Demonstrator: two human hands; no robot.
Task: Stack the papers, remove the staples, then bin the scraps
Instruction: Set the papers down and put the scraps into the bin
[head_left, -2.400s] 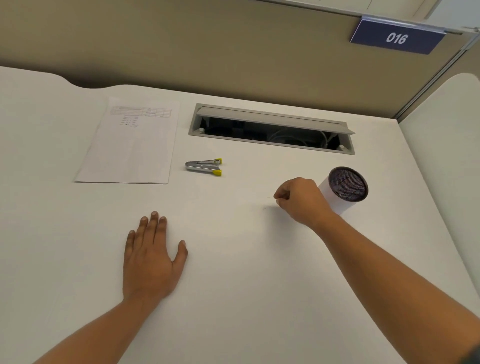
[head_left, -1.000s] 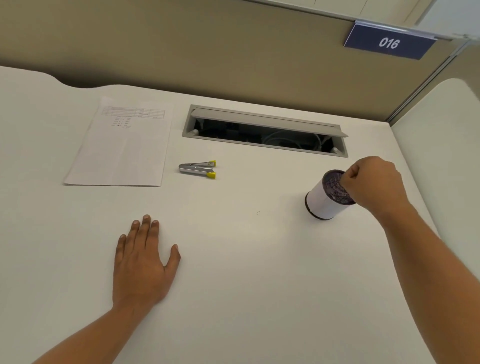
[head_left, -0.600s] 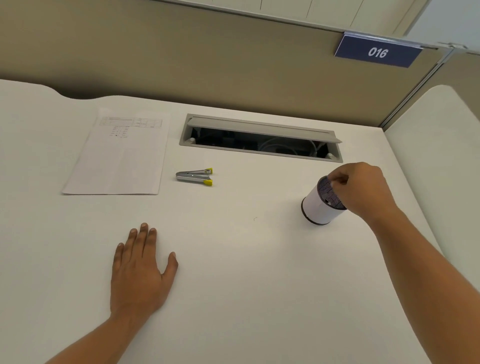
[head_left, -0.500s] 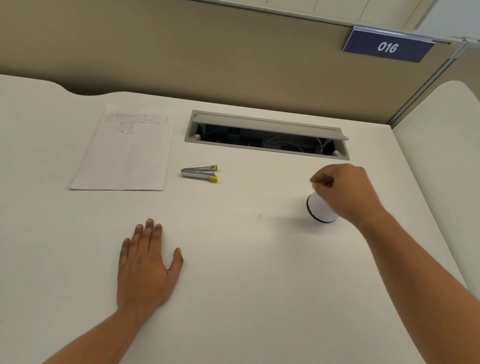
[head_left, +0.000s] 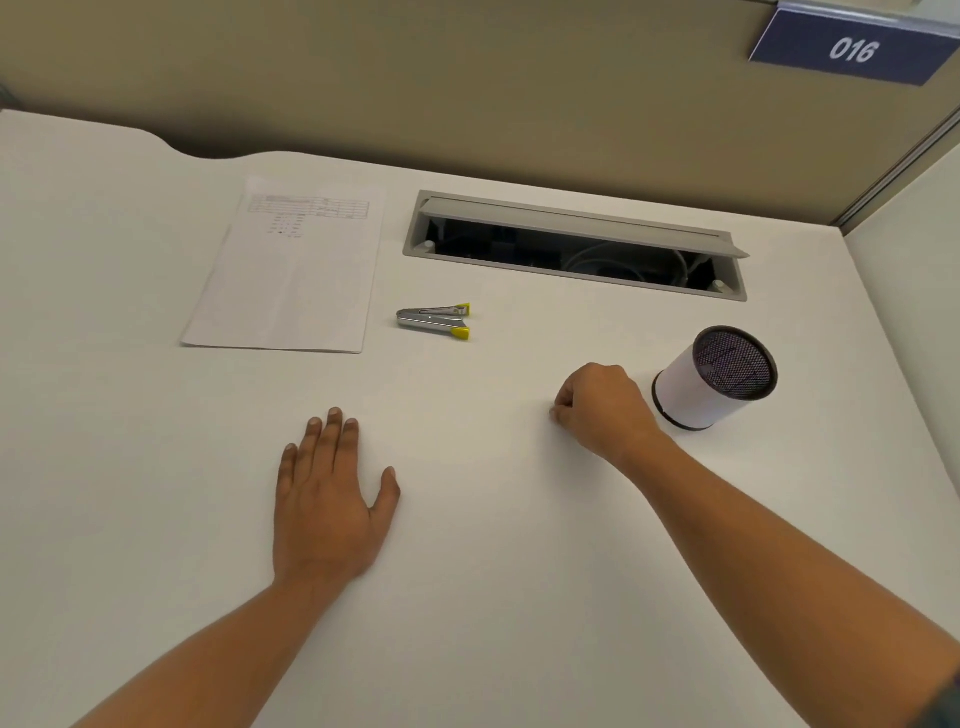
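Note:
A stack of white printed papers (head_left: 291, 270) lies flat at the back left of the white desk (head_left: 493, 571). Just right of it rests a silver staple remover (head_left: 434, 322) with yellow tips. A small white cup-like bin (head_left: 711, 384) with a dark mesh inside stands at the right. My left hand (head_left: 327, 499) lies flat on the desk, palm down, holding nothing. My right hand (head_left: 602, 410) is curled just left of the bin, with thumb and fingertips pinched together against the desk surface. Whatever is between those fingertips is too small to see.
A grey cable tray (head_left: 571, 215) with its lid raised is sunk into the desk behind the staple remover. A tan partition wall (head_left: 467, 78) closes off the back and carries a blue "016" sign (head_left: 852, 49). Another white desk (head_left: 914, 312) adjoins on the right.
My right hand moved from over the bin's mouth leftward and down to the desk, where a tiny speck lay, and now pinches there. My left hand has stayed flat.

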